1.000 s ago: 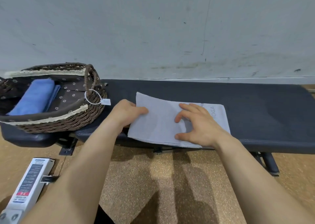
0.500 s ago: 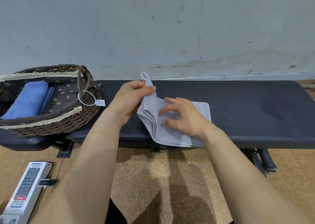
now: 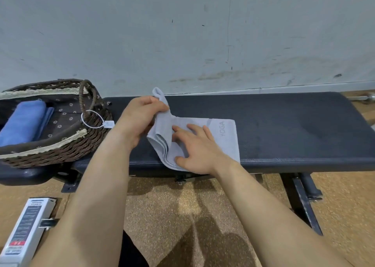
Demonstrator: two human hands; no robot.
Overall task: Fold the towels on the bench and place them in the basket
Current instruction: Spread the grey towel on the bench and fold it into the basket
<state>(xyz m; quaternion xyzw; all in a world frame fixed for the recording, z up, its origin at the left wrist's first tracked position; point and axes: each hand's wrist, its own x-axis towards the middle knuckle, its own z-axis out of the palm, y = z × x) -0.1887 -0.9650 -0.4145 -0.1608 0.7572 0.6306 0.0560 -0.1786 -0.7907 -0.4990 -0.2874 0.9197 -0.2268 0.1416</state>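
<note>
The grey towel (image 3: 225,143) lay on the dark padded counter (image 3: 284,124). It was pale and thin, folded in several layers, with "YOGA" lettered along the end to the right of the right hand (image 3: 199,149). The left hand (image 3: 140,118) pinched its left edge, lifted off the counter. The right hand pressed its middle flat with spread fingers. Left of both hands, a wicker basket (image 3: 60,155) held a folded blue towel (image 3: 22,122).

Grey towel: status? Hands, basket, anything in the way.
Left hand pinches grey towel end, lifted mid-fold; right hand flat, pressing it to bench. Blue towel already in basket. Nothing between towel and basket.
</note>
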